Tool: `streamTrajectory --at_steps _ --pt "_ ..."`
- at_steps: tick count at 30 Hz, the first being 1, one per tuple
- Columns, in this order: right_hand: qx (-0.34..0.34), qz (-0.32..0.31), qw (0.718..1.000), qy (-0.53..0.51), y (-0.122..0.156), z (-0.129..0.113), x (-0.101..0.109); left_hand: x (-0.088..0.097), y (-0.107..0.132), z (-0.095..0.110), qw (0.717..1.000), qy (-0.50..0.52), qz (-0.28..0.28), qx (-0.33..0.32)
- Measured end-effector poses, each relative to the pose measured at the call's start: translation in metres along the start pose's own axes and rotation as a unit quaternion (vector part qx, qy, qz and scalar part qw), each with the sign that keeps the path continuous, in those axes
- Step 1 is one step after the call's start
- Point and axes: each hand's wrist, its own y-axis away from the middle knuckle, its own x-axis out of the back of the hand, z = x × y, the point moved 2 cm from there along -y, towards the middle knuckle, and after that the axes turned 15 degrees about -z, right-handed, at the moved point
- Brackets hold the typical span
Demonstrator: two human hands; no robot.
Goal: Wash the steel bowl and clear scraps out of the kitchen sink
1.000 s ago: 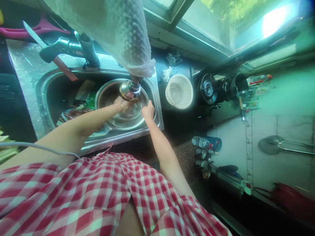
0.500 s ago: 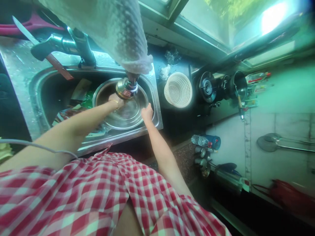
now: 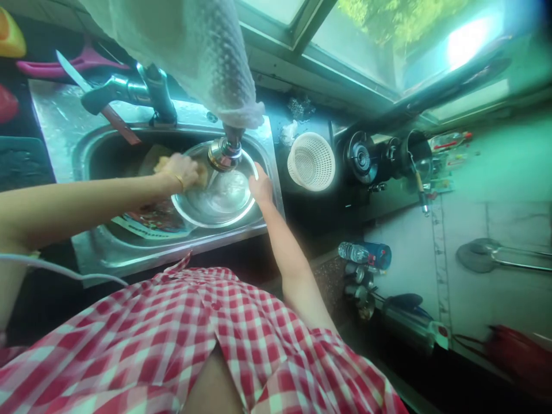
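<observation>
1. Your left hand (image 3: 183, 169) curls beside the left rim of the bowl (image 3: 190, 201), yellowish-brown stuff (image 3: 161, 164) showing at your fingers; whether you grasp it, I cannot tell.
2. The bowl sits in the right part of the sink (image 3: 129, 257), with water inside.
3. The spout (image 3: 224, 154) hangs over the bowl, a white cloth (image 3: 235, 86) just above it.
4. Your right hand (image 3: 261, 185) clasps the bowl's right rim.
5. The white basket (image 3: 302, 167) stands on the dark counter (image 3: 297, 210), right of the sink.
</observation>
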Motion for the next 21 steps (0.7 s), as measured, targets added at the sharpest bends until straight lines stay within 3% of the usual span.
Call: streamTrajectory --at_steps 3,5,9,13,17,21 --pt "0.046 -0.028 0.997 0.05 0.003 -0.035 0.009 0.041 0.016 -0.003 0.992 -0.107 0.047 0.044" --pt "0.071 -0.031 0.994 0.083 0.01 -0.053 0.013 0.048 0.029 -0.002 0.989 -0.118 0.057 0.067" --pt "0.109 -0.018 0.984 0.139 0.037 -0.065 0.025 0.019 0.038 -0.009 0.995 -0.024 0.021 0.1" --pt "0.108 0.02 0.976 0.188 0.064 -0.058 0.047 -0.008 0.017 -0.005 0.995 0.058 0.035 0.072" --pt "0.094 0.066 0.972 0.207 0.084 -0.055 0.068 0.003 -0.002 0.026 0.992 0.066 0.103 0.002" --pt "0.088 0.145 0.97 0.174 0.092 -0.054 0.084 0.019 0.004 0.052 0.988 0.026 0.146 -0.032"
